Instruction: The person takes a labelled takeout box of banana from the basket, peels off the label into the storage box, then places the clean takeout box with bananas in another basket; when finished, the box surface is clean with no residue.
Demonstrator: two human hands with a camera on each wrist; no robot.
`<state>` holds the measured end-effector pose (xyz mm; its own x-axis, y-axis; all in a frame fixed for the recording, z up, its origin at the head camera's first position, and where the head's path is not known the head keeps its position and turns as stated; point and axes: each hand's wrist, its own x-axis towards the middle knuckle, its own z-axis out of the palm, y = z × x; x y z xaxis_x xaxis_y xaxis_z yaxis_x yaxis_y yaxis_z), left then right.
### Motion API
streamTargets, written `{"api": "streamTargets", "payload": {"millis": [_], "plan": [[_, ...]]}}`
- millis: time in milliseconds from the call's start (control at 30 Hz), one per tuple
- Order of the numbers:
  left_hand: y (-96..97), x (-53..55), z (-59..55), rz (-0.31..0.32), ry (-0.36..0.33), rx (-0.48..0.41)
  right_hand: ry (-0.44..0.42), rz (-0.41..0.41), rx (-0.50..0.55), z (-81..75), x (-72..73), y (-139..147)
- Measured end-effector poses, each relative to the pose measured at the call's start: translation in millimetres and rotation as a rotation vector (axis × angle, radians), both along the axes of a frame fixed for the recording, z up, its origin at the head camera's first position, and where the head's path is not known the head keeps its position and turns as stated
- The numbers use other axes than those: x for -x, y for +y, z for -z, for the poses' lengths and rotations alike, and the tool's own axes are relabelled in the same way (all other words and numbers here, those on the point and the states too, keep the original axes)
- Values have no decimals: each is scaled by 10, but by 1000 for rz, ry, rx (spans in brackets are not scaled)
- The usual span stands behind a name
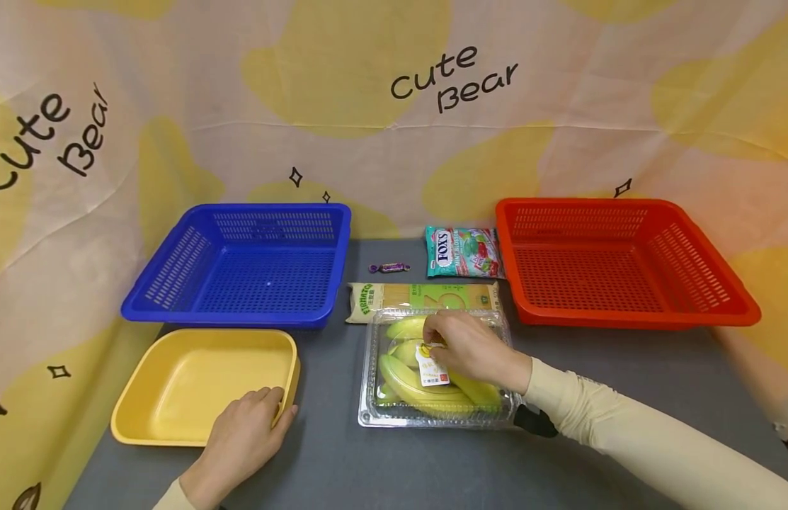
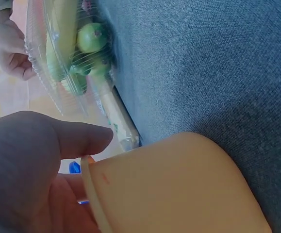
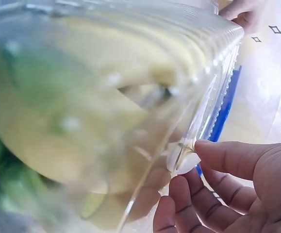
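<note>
In the head view my left hand (image 1: 243, 435) holds the right rim of a yellow plastic tray (image 1: 196, 386), thumb outside and fingers over the inner side. The left wrist view shows this thumb and the tray's outer wall (image 2: 179, 184) close up. My right hand (image 1: 473, 350) is over a clear plastic box (image 1: 366, 407) of yellow-green bananas (image 1: 406, 386). A white label (image 1: 434, 372) shows on its top. In the right wrist view the thumb and fingertips pinch a clear plastic part (image 3: 186, 158) of the box.
A blue basket (image 1: 241, 315) stands behind the yellow tray, a red basket (image 1: 623, 315) at the back right. Between them lie a wrapped candy (image 1: 390, 268) and a candy bag (image 1: 464, 252). A pasta pack (image 1: 400, 294) lies directly behind the box. A printed cloth (image 1: 368, 85) hangs behind.
</note>
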<state>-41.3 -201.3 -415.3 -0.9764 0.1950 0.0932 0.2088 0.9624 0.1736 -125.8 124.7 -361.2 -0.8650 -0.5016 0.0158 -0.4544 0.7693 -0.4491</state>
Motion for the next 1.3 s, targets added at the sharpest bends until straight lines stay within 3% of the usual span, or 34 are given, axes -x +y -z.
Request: {"api": "streamTargets", "payload": {"millis": [267, 500, 700, 867, 967, 1133, 1300], "plan": [[3, -7, -26, -19, -119, -29, 10, -14, -23, -47, 0, 38], [59, -33, -54, -31, -144, -46, 23, -51, -7, -186, -71, 62], [129, -63, -76, -38, -178, -83, -15, -60, 72, -322, -134, 14], [96, -32, -139, -81, -203, -98, 17, -69, 165, -373, -118, -60], [-57, 15, -200, -115, -174, -99, 77, -124, 190, -387, -84, -127], [-504, 72, -308, -170, -81, -110, 138, -258, 167, -410, 7, -318], [-988, 57, -291, -231, 56, -93, 102, -417, 130, -468, 108, -652]]}}
